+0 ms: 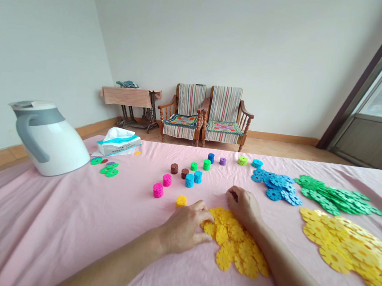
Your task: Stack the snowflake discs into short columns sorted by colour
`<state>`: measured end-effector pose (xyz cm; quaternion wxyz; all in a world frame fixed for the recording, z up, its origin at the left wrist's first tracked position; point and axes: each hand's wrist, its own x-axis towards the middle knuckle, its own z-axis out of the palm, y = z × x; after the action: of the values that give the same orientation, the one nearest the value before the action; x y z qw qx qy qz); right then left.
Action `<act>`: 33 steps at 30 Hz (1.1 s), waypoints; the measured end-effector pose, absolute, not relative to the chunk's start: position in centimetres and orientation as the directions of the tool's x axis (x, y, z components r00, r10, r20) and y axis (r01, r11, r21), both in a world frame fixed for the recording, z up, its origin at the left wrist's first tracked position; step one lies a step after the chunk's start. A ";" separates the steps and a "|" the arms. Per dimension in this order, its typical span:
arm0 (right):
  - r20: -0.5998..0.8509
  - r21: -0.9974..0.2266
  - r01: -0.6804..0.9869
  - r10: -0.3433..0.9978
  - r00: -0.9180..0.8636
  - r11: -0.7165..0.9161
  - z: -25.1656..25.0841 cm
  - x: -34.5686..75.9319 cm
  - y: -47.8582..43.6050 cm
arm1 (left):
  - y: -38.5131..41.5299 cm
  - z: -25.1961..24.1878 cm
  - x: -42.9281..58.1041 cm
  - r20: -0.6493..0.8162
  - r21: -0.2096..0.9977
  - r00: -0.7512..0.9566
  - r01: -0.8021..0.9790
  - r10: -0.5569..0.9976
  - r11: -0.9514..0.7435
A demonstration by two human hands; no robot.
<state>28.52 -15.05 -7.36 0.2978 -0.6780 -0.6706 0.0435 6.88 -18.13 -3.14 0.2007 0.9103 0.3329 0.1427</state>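
A pile of yellow snowflake discs [231, 243] lies between my forearms on the pink cloth. My left hand [185, 226] is at the pile's left edge, its thumb and fingers apart and the fingertips at the discs. Just beyond the pile's far edge, my right hand [244, 205] rests with curled fingers; whatever may be inside them is hidden. A short yellow stack of discs [181, 201] stands right behind my left hand. Further off are pink stacks [158, 190], brown stacks [174, 168] and light blue stacks [190, 180].
Loose blue discs [277, 186], green discs [337, 197] and a larger yellow heap [347, 246] spread along the right. A white kettle [57, 142], a tissue pack [119, 143] and a few green discs [109, 169] are at left. Two chairs [223, 114] stand beyond the table.
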 end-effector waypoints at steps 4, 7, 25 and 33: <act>0.348 -0.454 0.887 0.933 0.095 0.079 -7.4 28.5 -15.0 | -18.1 -2.7 6.8 0.123 0.480 0.720 0.559 0.682 -0.676; 0.352 -0.454 0.887 0.931 0.095 0.081 -7.4 28.5 -15.0 | -17.5 -1.5 5.7 0.151 0.500 0.698 0.557 0.700 -0.663; 0.350 -0.457 0.885 0.933 0.087 0.089 -7.3 28.5 -15.2 | -14.1 -0.7 1.9 0.177 0.434 0.540 0.708 0.823 -0.557; 0.350 -0.459 0.884 0.932 0.090 0.087 -7.3 28.5 -15.2 | -13.9 -0.7 1.7 0.225 0.420 0.543 0.696 0.809 -0.583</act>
<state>28.48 -15.17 -7.27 0.3003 -0.6743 -0.6735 0.0401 1.67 -13.93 -0.67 0.1416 0.8668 0.4340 0.2006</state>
